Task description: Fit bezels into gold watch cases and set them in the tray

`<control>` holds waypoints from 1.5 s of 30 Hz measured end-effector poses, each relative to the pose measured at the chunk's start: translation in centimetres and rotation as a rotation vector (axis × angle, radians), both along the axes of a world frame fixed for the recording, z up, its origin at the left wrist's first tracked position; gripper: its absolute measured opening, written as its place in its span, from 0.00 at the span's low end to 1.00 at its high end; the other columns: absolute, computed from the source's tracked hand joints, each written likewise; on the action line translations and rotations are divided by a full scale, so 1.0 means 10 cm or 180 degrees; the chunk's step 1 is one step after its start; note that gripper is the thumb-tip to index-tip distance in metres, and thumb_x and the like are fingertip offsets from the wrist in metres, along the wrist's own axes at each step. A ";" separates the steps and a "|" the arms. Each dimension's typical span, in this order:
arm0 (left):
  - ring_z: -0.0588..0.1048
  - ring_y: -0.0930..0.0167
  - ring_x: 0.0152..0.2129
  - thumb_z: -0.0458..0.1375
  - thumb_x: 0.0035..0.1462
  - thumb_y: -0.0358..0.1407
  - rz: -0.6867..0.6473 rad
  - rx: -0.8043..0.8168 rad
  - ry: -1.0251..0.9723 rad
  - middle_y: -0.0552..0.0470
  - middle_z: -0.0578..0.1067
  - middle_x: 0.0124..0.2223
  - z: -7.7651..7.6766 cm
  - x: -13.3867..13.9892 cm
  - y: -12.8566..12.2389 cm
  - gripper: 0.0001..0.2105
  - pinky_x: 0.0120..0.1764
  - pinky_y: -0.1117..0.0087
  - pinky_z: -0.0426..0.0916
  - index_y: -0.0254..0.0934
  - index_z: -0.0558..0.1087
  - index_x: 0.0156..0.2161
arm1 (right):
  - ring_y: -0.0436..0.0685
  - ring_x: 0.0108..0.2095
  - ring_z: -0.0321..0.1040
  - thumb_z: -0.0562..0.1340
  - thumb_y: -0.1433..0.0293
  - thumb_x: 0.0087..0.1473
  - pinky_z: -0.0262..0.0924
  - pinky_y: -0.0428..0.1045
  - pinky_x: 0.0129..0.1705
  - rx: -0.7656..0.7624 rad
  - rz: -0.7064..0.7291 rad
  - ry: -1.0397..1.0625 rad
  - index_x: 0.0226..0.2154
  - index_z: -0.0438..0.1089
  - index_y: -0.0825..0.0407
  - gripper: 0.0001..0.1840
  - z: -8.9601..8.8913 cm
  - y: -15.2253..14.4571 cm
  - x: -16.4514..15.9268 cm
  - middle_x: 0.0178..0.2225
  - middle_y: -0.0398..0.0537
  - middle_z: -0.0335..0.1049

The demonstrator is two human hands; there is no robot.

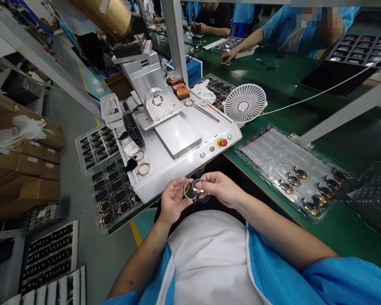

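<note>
Close in front of my body, my left hand grips a gold watch case ring between thumb and fingers. My right hand pinches a round, shiny watch part right beside the ring; whether the two touch I cannot tell. Past my hands is the front edge of a white machine. Two more gold rings, one of them a gold watch case, lie on its left front corner. On my right, a clear plastic tray carries several round dark watch parts with gold.
A red emergency button sits on the machine front. A white fan stands to its right, with a cable stretching rightward. Trays of watch parts lie left. Metal posts frame the machine. Across the green table, a co-worker's hand touches something small.
</note>
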State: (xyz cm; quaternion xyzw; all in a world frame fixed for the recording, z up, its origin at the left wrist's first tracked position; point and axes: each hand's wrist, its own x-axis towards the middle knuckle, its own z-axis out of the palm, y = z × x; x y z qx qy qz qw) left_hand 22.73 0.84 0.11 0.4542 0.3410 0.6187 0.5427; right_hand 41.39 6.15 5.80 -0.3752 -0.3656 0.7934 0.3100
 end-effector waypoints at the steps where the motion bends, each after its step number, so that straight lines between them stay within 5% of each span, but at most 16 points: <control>1: 0.82 0.63 0.50 0.77 0.47 0.36 0.0027 -0.0029 -0.0028 0.45 0.83 0.52 -0.01 0.01 0.00 0.27 0.54 0.62 0.77 0.43 0.77 0.53 | 0.48 0.24 0.71 0.81 0.55 0.35 0.68 0.44 0.29 -0.0065 0.0010 0.0026 0.23 0.70 0.55 0.27 0.01 -0.03 -0.03 0.24 0.44 0.75; 8: 0.83 0.59 0.49 0.78 0.45 0.36 0.0237 -0.0014 0.0121 0.45 0.83 0.52 -0.06 0.04 -0.08 0.26 0.52 0.56 0.79 0.44 0.80 0.51 | 0.46 0.22 0.63 0.78 0.68 0.36 0.57 0.43 0.26 0.0409 -0.0440 -0.0110 0.27 0.64 0.51 0.23 0.08 -0.18 -0.17 0.21 0.35 0.67; 15: 0.84 0.59 0.47 0.78 0.45 0.33 0.0396 0.0168 0.0207 0.47 0.83 0.52 -0.09 0.06 -0.10 0.26 0.52 0.57 0.80 0.49 0.81 0.51 | 0.46 0.21 0.62 0.69 0.69 0.40 0.55 0.43 0.23 0.0827 -0.0404 -0.0371 0.29 0.60 0.49 0.17 0.11 -0.20 -0.21 0.21 0.33 0.64; 28: 0.85 0.61 0.42 0.79 0.43 0.38 0.0611 0.0210 0.0428 0.47 0.85 0.50 -0.11 0.08 -0.10 0.27 0.47 0.60 0.82 0.47 0.82 0.51 | 0.47 0.20 0.67 0.72 0.69 0.39 0.60 0.42 0.23 0.0557 -0.0271 -0.0148 0.31 0.60 0.49 0.20 0.05 -0.16 -0.20 0.20 0.33 0.69; 35: 0.85 0.61 0.43 0.78 0.45 0.36 0.0706 0.0586 0.0462 0.48 0.84 0.50 -0.12 0.10 -0.07 0.26 0.46 0.64 0.82 0.50 0.81 0.52 | 0.49 0.20 0.70 0.82 0.57 0.33 0.66 0.42 0.19 0.0197 0.0277 -0.0535 0.27 0.66 0.53 0.29 0.03 -0.10 -0.11 0.19 0.41 0.73; 45: 0.85 0.59 0.44 0.78 0.42 0.32 0.0716 0.0549 0.0810 0.47 0.84 0.49 -0.14 0.09 -0.11 0.27 0.48 0.59 0.82 0.49 0.82 0.50 | 0.48 0.14 0.66 0.84 0.55 0.22 0.64 0.41 0.12 -0.0387 0.0142 -0.0030 0.20 0.60 0.52 0.36 -0.12 -0.11 -0.16 0.14 0.40 0.69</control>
